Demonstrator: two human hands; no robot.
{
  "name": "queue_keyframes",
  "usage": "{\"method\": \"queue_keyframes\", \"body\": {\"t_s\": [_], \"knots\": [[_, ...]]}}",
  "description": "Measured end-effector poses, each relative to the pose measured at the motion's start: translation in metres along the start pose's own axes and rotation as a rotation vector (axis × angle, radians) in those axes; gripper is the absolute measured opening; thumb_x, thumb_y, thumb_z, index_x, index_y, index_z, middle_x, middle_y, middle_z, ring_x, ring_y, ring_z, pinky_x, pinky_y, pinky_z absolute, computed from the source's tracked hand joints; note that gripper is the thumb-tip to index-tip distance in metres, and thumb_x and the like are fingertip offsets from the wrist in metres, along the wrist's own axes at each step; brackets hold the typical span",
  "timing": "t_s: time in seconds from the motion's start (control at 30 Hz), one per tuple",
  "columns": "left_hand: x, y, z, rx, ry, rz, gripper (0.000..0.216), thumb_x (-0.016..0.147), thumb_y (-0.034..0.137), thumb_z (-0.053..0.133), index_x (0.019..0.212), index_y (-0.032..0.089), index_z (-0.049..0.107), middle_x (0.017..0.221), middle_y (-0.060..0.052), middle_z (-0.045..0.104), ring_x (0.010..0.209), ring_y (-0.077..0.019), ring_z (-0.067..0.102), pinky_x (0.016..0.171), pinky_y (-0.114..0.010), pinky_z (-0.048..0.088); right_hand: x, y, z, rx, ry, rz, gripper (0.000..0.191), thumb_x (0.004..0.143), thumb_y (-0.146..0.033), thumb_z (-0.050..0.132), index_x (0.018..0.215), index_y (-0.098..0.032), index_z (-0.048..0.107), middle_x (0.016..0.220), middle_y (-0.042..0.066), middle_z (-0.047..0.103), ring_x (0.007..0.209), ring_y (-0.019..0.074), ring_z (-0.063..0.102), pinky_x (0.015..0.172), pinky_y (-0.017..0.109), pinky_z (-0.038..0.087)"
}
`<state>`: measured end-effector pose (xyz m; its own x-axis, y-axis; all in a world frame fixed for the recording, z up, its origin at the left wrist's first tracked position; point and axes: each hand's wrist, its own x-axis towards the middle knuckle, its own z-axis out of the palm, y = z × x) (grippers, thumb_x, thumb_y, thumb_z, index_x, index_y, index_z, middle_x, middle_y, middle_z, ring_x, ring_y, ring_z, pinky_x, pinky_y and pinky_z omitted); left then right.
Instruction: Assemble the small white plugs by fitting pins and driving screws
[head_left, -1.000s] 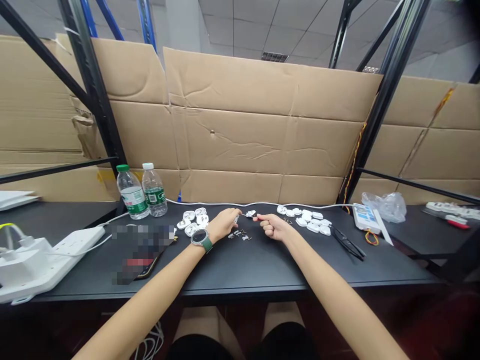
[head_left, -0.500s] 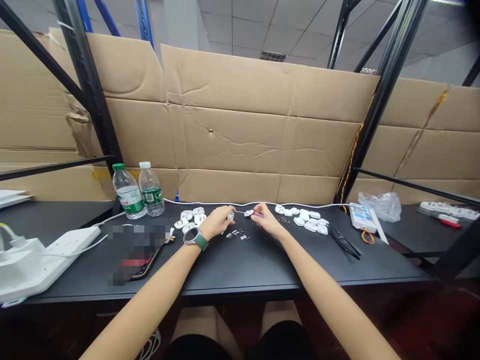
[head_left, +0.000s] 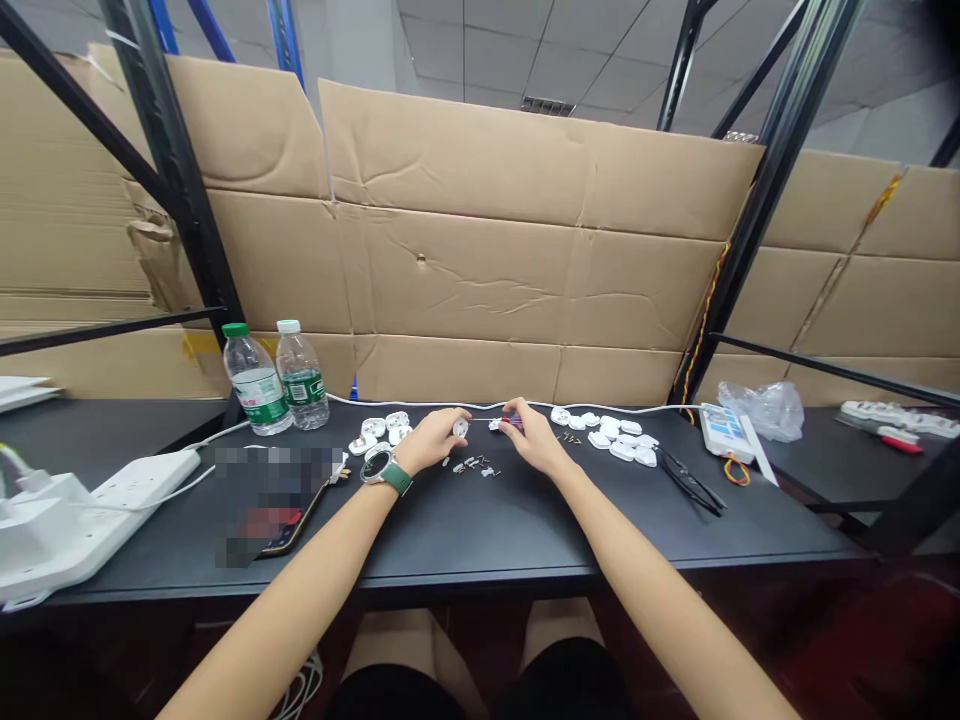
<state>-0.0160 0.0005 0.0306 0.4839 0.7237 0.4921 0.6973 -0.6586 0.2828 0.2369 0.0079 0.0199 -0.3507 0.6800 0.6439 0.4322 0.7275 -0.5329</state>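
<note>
My left hand (head_left: 433,440), with a watch on its wrist, is closed on a small round white plastic piece (head_left: 460,428). My right hand (head_left: 532,438) grips a screwdriver (head_left: 513,422) by its reddish handle. Its thin shaft points left toward the round piece; whether the tip touches it is too small to tell. A small white part (head_left: 495,425) shows beside the right fingertips, and I cannot tell if they hold it. Several small metal pieces (head_left: 471,464) lie on the black table (head_left: 487,530) between and in front of my hands.
White plastic parts lie in a left group (head_left: 373,428) and a right group (head_left: 621,440), with brass-coloured screws (head_left: 571,438) nearby. Black tweezers (head_left: 688,482) and a white device (head_left: 724,432) are at right. Two bottles (head_left: 261,385), a phone (head_left: 294,525) and a power strip (head_left: 127,510) stand left.
The round white piece in my left hand now faces me more fully. My right hand has shifted very slightly, still holding the screwdriver. The view has tilted a little.
</note>
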Motion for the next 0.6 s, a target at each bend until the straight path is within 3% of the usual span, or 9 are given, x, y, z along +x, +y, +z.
{"method": "queue_keyframes", "body": {"t_s": [0.13,0.3,0.5,0.6], "knots": [[0.0003,-0.0018,0.0016,-0.022,0.006,0.009,0.039,0.083,0.019,0.066,0.122,0.019,0.061,0.125,-0.012,0.068,0.119,-0.0275,0.062,0.104,-0.042,0.047,0.0,-0.0006,-0.0036,-0.076,-0.05,-0.016,0.012,0.098,-0.026,0.052,0.098,-0.024,0.063,0.096,0.006,0.069,0.089,0.0211,0.062,0.084,0.032,0.044],[-0.0008,0.0019,0.0051,-0.005,-0.052,0.023,0.036,0.081,0.015,0.066,0.117,0.02,0.063,0.114,-0.009,0.071,0.106,-0.0247,0.066,0.094,-0.037,0.05,-0.0007,-0.002,-0.0065,-0.096,-0.087,-0.024,0.016,0.097,-0.024,0.054,0.092,-0.023,0.07,0.09,0.007,0.072,0.083,0.0215,0.064,0.08,0.03,0.043],[-0.0001,0.0018,0.0051,0.003,-0.021,0.038,0.035,0.081,0.013,0.064,0.115,0.021,0.062,0.112,-0.008,0.071,0.105,-0.0246,0.066,0.092,-0.035,0.05,0.0012,0.0002,-0.0065,-0.062,-0.103,0.09,0.027,0.096,-0.029,0.051,0.08,-0.021,0.072,0.078,0.004,0.072,0.072,0.0184,0.062,0.074,0.028,0.041],[0.0008,0.0003,0.0051,0.028,0.022,0.056,0.035,0.082,0.013,0.063,0.116,0.021,0.061,0.114,-0.008,0.07,0.109,-0.0254,0.065,0.096,-0.037,0.049,0.0021,0.0008,-0.0051,0.028,-0.11,0.194,0.034,0.095,-0.035,0.052,0.069,-0.019,0.068,0.061,0.001,0.061,0.061,0.0145,0.054,0.063,0.025,0.038]]}}
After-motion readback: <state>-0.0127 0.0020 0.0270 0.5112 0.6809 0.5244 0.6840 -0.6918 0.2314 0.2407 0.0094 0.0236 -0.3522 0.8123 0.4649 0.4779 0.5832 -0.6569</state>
